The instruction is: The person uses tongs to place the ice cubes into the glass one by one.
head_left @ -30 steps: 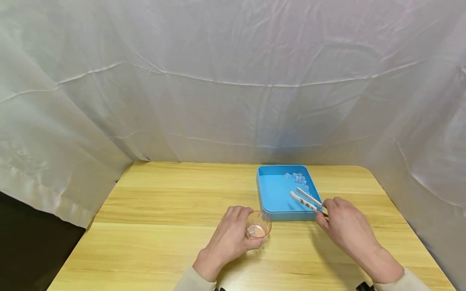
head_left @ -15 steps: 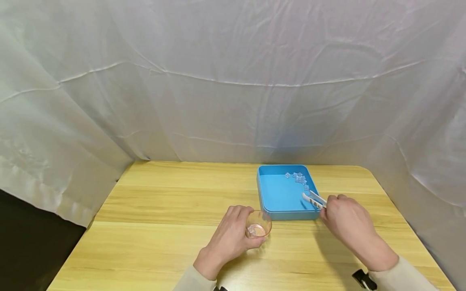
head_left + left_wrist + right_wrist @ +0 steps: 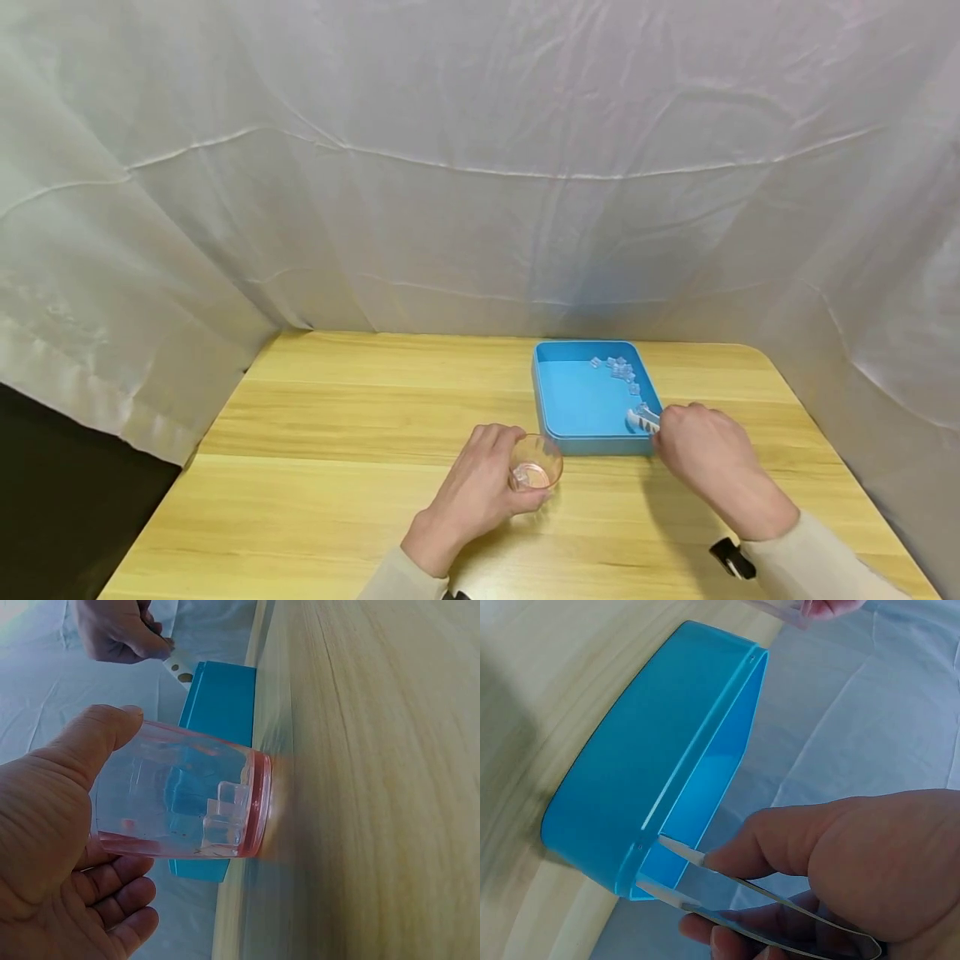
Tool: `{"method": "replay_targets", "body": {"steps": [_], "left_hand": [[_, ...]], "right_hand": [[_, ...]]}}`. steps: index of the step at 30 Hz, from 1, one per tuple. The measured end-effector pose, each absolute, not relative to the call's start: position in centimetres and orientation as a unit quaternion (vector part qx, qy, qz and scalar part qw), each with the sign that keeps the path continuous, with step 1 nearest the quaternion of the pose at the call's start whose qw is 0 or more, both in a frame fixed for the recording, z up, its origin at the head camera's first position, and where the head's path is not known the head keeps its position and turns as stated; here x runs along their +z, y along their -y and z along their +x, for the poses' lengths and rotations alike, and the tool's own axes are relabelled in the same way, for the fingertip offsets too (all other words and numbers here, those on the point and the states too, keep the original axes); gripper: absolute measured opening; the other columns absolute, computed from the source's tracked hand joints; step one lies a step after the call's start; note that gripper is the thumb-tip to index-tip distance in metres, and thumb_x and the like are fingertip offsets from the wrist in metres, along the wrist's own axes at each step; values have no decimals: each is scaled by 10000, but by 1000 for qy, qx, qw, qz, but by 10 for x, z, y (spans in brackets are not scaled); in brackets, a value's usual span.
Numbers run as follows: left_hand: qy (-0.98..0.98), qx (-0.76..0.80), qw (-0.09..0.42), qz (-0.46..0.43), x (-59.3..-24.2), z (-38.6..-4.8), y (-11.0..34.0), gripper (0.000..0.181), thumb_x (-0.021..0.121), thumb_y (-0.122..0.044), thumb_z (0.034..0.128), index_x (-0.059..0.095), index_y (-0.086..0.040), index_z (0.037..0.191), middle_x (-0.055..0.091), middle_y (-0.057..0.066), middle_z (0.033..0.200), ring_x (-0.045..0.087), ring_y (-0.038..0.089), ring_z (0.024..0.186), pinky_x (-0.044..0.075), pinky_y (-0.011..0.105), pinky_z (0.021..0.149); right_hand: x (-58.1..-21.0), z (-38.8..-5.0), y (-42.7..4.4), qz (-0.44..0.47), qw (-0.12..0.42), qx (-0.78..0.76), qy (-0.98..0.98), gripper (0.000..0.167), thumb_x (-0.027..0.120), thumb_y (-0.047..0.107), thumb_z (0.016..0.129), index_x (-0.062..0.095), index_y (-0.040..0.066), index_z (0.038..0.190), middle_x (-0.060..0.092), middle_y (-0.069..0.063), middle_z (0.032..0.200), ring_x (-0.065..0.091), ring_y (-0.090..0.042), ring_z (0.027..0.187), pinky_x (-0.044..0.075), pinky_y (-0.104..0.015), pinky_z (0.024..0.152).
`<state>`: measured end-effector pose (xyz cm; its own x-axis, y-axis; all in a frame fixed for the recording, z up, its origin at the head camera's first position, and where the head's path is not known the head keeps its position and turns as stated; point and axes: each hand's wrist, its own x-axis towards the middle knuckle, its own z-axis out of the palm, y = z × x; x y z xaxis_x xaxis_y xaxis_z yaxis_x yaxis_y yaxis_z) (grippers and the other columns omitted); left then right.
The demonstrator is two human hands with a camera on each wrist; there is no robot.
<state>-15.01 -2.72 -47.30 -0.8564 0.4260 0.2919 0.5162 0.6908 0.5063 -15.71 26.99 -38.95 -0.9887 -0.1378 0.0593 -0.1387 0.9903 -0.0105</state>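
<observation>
My left hand (image 3: 480, 479) holds a clear, pink-tinted cup (image 3: 546, 457) on the table, thumb and fingers on its sides. A few clear cubes (image 3: 225, 817) lie inside near its bottom in the left wrist view. My right hand (image 3: 712, 454) pinches a pair of tongs (image 3: 642, 422) with white tips, seen slightly apart in the right wrist view (image 3: 681, 850). These tips reach over the near right corner of a blue tray (image 3: 573, 408), close to a clear cube (image 3: 642, 407). Whether they touch it cannot be told.
Several more clear cubes (image 3: 621, 369) lie along the tray's far right side. The wooden table (image 3: 360, 417) carries tray and cup. Grey-white curtains (image 3: 465, 208) hang behind the table and at both sides.
My right hand has turned and moved slightly to the left. The tongs' tips went right and down into the tray's near right corner and drew closer together. The left hand stays with the cup.
</observation>
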Motion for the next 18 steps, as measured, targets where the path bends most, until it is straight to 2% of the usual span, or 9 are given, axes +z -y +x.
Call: {"method": "replay_targets", "body": {"steps": [3,6,15,18], "left_hand": [[917,-296,76,-258,-474,-151,27,748,873,-478,805,616,-46,1359,658,68,1274,561,205,1189,519,370,1041],[917,-295,73,-257,-474,-151,27,750,870,-478,808,614,-44,1363,653,65,1278,558,205,1197,518,373,1044],[919,-293,70,-253,-473,-150,27,763,873,-487,805,610,-49,1371,647,66,1291,553,205,1207,516,372,1052],[919,-294,68,-253,-472,-150,27,760,871,-486,809,608,-51,1374,648,69,1292,552,206,1204,515,370,1050]], "right_hand": [[-389,-161,-268,62,12,13,998,286,651,115,919,523,104,663,483,-40,627,460,-217,599,408,-368,496],[-392,-164,-268,58,17,14,998,289,649,115,918,519,95,660,490,-44,629,475,-219,591,419,-383,497],[-412,-171,-271,90,129,20,987,286,644,72,893,479,34,663,434,-59,611,417,-203,533,385,-351,420],[-412,-172,-272,82,151,18,985,290,635,72,886,465,23,656,429,-77,611,424,-224,525,379,-362,414]]}}
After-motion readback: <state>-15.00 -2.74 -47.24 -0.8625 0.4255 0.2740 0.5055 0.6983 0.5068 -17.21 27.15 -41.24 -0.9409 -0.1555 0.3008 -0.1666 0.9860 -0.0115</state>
